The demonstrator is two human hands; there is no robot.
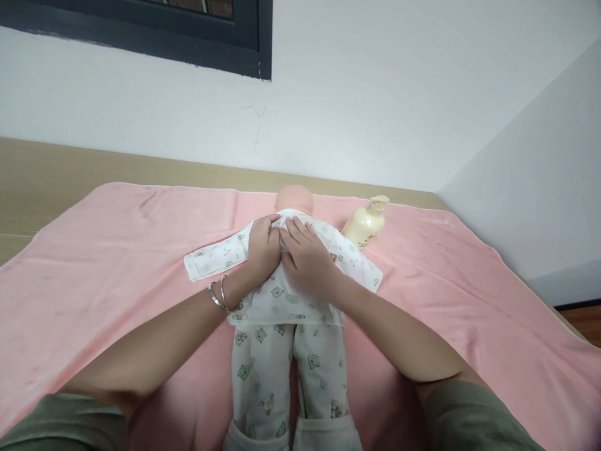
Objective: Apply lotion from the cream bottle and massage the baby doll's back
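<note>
A baby doll (294,199) lies on the bed with its bald head at the far end. It wears a white printed long-sleeved top (291,307) and matching trousers (263,369) with small green animal figures. My left hand (264,249), with two silver bangles at the wrist, is closed on the top's fabric at the upper chest. Right beside it, my right hand (308,258) rests on the chest just below the neck, its fingers stretched out and lying on the cloth. The doll's face and the front opening of the top are hidden.
A cream pump bottle (366,222) leans beside the doll's right-hand side in view. Under everything spreads a pink blanket (141,250) over a wooden surface (51,169). A white wall (357,94) with a dark window frame (263,44) stands behind.
</note>
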